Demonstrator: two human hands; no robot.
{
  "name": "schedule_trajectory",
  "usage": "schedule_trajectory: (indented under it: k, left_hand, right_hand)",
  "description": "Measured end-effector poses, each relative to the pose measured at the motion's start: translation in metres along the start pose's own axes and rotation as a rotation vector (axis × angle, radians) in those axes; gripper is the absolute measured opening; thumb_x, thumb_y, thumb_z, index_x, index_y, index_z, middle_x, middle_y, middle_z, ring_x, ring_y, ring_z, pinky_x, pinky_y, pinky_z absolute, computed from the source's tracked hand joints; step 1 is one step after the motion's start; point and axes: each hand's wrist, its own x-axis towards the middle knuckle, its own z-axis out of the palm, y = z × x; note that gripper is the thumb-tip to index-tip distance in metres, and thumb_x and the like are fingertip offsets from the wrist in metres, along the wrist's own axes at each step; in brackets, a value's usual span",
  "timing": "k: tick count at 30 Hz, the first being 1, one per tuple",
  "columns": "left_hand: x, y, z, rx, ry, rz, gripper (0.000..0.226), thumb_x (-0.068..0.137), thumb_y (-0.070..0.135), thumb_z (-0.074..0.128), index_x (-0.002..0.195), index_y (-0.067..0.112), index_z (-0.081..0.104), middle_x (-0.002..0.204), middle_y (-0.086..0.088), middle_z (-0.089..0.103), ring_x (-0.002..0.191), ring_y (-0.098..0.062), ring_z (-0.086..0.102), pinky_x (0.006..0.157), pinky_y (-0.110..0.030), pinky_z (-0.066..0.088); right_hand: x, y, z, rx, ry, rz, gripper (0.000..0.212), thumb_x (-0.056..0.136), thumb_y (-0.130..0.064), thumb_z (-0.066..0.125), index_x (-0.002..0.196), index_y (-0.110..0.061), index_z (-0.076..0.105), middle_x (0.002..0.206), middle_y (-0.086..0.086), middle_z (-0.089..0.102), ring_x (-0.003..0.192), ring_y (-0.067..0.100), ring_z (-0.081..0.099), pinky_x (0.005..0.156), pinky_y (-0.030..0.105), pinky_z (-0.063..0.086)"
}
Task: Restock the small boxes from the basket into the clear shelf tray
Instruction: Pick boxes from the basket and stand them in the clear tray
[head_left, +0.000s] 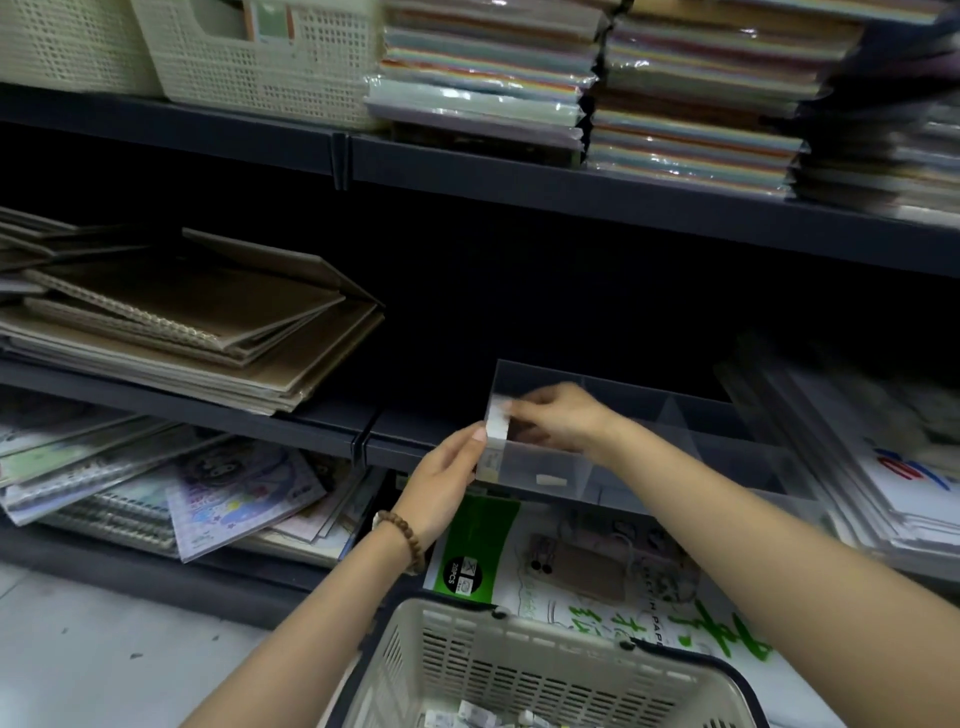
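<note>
A clear shelf tray (675, 415) with dividers sits on the dark middle shelf, right of centre. At its front left corner both hands meet on a small white box (497, 423). My left hand (447, 483) pinches the box from below and outside the tray wall. My right hand (561, 418) reaches over the tray and grips the box from the right. Another small box (489, 464) stands just below, behind the clear wall. A cream basket (519, 670) at the bottom holds several small boxes (483, 717).
Brown sketchbooks (197, 322) lie stacked on the shelf to the left. Paper packs (883, 467) lean right of the tray. Wrapped coloured paper (675, 93) and cream baskets (249, 52) fill the top shelf. Notebooks (208, 499) and a green-printed pack (597, 571) lie on the lowest shelf.
</note>
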Motion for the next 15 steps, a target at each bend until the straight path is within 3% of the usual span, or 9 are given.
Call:
schedule_trajectory:
  k: [3,6,9,11,15]
  left_hand:
    - [-0.015,-0.008,-0.006,0.115,0.002,0.003,0.062,0.081,0.053,0.043,0.135,0.024,0.046,0.134,0.007,0.051,0.123,-0.008,0.046,0.108,-0.036,0.036]
    - [-0.041,-0.026,-0.014,0.230,-0.029,-0.003,0.063,0.077,0.057,0.043,0.133,0.028,0.047,0.127,0.018,0.052,0.116,0.003,0.048,0.100,-0.022,0.040]
    - [-0.070,-0.065,-0.017,0.350,-0.115,-0.110,0.048,0.082,0.053,0.046,0.127,0.035,0.048,0.119,0.024,0.052,0.110,0.010,0.048,0.088,-0.008,0.038]
    - [-0.087,-0.104,-0.015,0.421,-0.174,-0.219,0.039,0.090,0.041,0.049,0.127,0.030,0.048,0.124,0.016,0.053,0.115,-0.001,0.050,0.093,-0.016,0.039]
    - [-0.120,-0.185,-0.008,0.568,-0.304,-0.515,0.046,0.094,0.037,0.047,0.135,0.017,0.042,0.136,0.002,0.046,0.119,-0.012,0.048,0.095,-0.020,0.037]
  right_hand:
    - [-0.038,0.004,-0.013,0.128,0.068,-0.208,0.034,0.089,-0.024,0.063,0.121,-0.013,0.057,0.112,0.004,0.066,0.088,0.005,0.064,0.071,0.012,0.054]
    - [-0.084,0.033,-0.021,0.244,0.069,-0.283,0.024,0.087,-0.022,0.065,0.110,-0.023,0.061,0.103,-0.006,0.071,0.089,0.003,0.068,0.070,0.013,0.054]
    - [-0.108,0.095,-0.001,0.338,-0.058,-0.069,0.021,0.086,-0.018,0.066,0.107,-0.018,0.064,0.097,0.001,0.074,0.083,0.011,0.071,0.070,0.019,0.057]
    - [-0.115,0.151,0.027,0.291,-0.151,0.153,0.022,0.085,-0.015,0.067,0.107,-0.014,0.065,0.096,0.004,0.072,0.079,0.012,0.069,0.066,0.018,0.056]
    - [-0.125,0.265,0.095,0.161,-0.267,0.496,0.019,0.087,-0.013,0.065,0.106,-0.010,0.065,0.083,0.000,0.067,0.067,0.008,0.063,0.063,0.018,0.053]
